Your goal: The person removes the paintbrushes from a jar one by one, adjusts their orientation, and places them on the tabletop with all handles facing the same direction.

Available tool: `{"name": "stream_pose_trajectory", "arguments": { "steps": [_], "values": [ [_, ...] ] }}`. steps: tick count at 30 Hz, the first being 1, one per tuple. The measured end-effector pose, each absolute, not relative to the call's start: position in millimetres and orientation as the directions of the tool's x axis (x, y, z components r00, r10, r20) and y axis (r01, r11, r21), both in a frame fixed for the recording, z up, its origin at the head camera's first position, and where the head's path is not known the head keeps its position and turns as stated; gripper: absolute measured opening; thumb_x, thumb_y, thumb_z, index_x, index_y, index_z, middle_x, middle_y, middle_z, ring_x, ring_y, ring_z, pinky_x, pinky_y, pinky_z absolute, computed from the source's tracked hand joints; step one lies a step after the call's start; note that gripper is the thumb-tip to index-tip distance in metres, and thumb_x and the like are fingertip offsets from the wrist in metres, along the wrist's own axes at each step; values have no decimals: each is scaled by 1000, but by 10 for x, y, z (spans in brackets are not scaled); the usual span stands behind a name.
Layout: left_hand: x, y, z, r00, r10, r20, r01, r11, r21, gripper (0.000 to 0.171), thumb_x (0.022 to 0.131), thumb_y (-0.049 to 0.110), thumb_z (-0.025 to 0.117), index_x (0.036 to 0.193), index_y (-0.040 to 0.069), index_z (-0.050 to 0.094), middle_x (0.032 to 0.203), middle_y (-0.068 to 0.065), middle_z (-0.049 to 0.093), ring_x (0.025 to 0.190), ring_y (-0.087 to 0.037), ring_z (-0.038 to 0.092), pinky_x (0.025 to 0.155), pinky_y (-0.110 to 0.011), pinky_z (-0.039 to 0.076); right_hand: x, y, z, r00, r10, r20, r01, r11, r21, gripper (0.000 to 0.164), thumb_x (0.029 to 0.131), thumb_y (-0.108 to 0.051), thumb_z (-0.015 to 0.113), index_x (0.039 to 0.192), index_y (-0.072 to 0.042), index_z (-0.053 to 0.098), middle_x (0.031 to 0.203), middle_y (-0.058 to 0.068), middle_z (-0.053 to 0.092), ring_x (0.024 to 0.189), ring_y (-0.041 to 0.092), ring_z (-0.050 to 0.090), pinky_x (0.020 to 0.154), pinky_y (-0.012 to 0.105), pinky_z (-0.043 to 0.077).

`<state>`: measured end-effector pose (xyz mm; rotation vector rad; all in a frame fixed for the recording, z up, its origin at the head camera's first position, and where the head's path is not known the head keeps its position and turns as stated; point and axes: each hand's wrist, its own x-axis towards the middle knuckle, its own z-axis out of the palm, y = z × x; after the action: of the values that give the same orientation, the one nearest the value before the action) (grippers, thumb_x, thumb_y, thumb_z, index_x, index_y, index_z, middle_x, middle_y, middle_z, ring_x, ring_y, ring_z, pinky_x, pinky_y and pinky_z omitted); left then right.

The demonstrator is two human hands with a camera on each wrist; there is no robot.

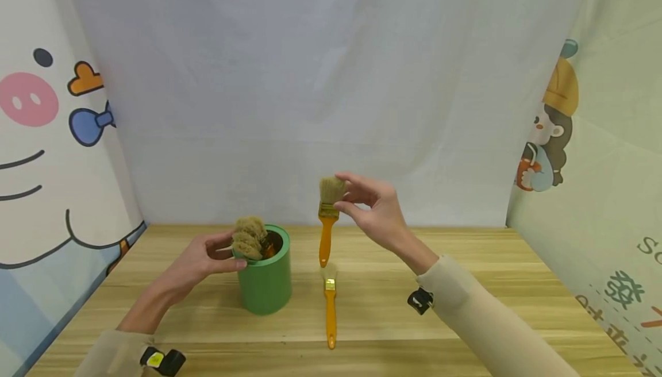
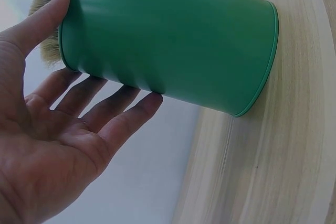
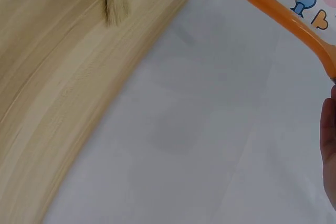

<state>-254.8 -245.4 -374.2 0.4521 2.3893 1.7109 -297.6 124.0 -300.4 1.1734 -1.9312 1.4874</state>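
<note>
My left hand (image 1: 204, 259) steadies a green cylindrical pot (image 1: 265, 288), thumb at the rim and fingertips along its side, as the left wrist view shows. Paintbrushes with pale bristles (image 1: 250, 236) stand in the pot, bristles up, leaning over its left rim. Between thumb and fingers, my right hand (image 1: 376, 210) pinches a wide paintbrush (image 1: 326, 239) near its bristles; the orange handle (image 3: 286, 17) points down, to the right of the pot. A narrower paintbrush (image 1: 331, 314) lies on the table below it, bristles facing away from me.
The wooden table (image 1: 439, 319) ends at a pale cloth backdrop (image 1: 289, 78). Printed cartoon sheets hang along the left (image 1: 62, 193) and right (image 1: 584, 204) sides. A small black device (image 1: 420, 301) sits at the right wrist, and another (image 1: 162, 361) at the left.
</note>
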Motion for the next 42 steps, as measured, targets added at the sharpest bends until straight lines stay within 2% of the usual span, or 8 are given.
{"name": "stream_pose_trajectory", "arguments": {
  "steps": [8, 15, 22, 29, 39, 42],
  "values": [
    [-2539, -2462, -3759, -938, 343, 39, 145, 287, 947, 94, 95, 22, 79, 162, -11, 23, 164, -40, 21, 144, -58, 36, 115, -67, 34, -2913, 1340, -3200, -626, -355, 694, -766, 115, -632, 53, 87, 13, 80, 138, 3, 68, 110, 16, 76, 88, 29, 76, 84, 36, 62],
    [-2533, -2460, -3770, -938, 343, 46, 150, 283, 947, 93, 95, 22, 79, 163, -10, 24, 163, -40, 21, 144, -58, 36, 115, -67, 35, -2858, 1413, -3331, -676, -357, 645, -720, 133, -681, 53, 88, 12, 80, 138, 3, 68, 103, 16, 76, 86, 29, 76, 81, 36, 63],
    [-2530, -2454, -3765, -938, 343, 51, 156, 286, 945, 93, 95, 22, 79, 163, -10, 24, 164, -40, 20, 144, -59, 35, 115, -68, 33, -2798, 1534, -3432, -764, -347, 544, -624, 182, -760, 52, 89, 8, 80, 139, 1, 68, 101, 15, 76, 85, 26, 76, 77, 32, 62],
    [-2533, -2442, -3755, -937, 347, 49, 154, 284, 946, 93, 95, 22, 79, 163, -10, 23, 163, -40, 21, 144, -58, 35, 115, -67, 34, -2796, 1691, -3575, -823, -346, 450, -538, 224, -813, 52, 89, 7, 81, 138, -1, 68, 99, 15, 76, 85, 25, 76, 77, 31, 62],
    [-2544, -2469, -3763, -934, 352, 64, 165, 267, 949, 91, 96, 20, 78, 163, -9, 24, 163, -38, 24, 144, -58, 36, 114, -66, 35, -2806, 1783, -3764, -889, -355, 289, -392, 265, -881, 55, 90, 3, 81, 142, 3, 64, 108, 20, 75, 89, 27, 77, 79, 49, 63],
    [-2546, -2467, -3762, -932, 357, 67, 169, 262, 950, 91, 96, 20, 78, 163, -9, 24, 163, -37, 25, 144, -58, 36, 114, -65, 35, -2798, 1795, -3800, -899, -360, 248, -359, 283, -889, 55, 90, 1, 81, 142, 3, 64, 108, 19, 74, 88, 27, 76, 80, 50, 63]
  ]
}}
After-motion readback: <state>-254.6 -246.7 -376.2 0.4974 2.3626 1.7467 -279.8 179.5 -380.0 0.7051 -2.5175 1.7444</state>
